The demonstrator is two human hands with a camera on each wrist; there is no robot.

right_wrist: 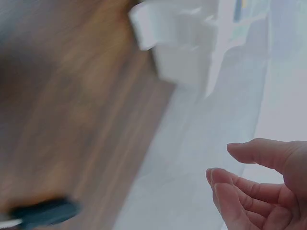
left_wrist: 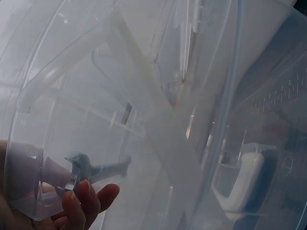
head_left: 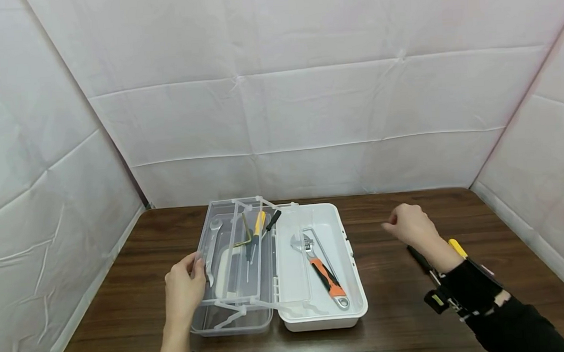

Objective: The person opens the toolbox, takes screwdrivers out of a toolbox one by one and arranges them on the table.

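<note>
At its left edge, my left hand (head_left: 186, 284) pinches a clear plastic tray (head_left: 234, 294) joined by white hinged arms to a toolbox. The tray bears a grey wrench (head_left: 212, 243), a gold hex key (head_left: 248, 232), a yellow-and-black screwdriver (head_left: 259, 225) and a white-edged item (head_left: 226, 272). In the left wrist view, the wrench (left_wrist: 80, 167) shows through the plastic by the fingers. An adjustable wrench (head_left: 326, 277) with orange-and-black handle lies in the white toolbox (head_left: 349, 318). My right hand (head_left: 411, 225), fingers loosely bent, holds nothing above the table, right of the box.
A clear lid (head_left: 232, 330) lies folded out under the tray. A thin grey hex key (head_left: 321, 248) is beside the adjustable wrench. Under the right forearm are a black-handled tool (head_left: 417, 256) and a yellow-handled tool (head_left: 457, 247). White cloth walls (head_left: 307, 105) enclose the wooden table (head_left: 399, 308).
</note>
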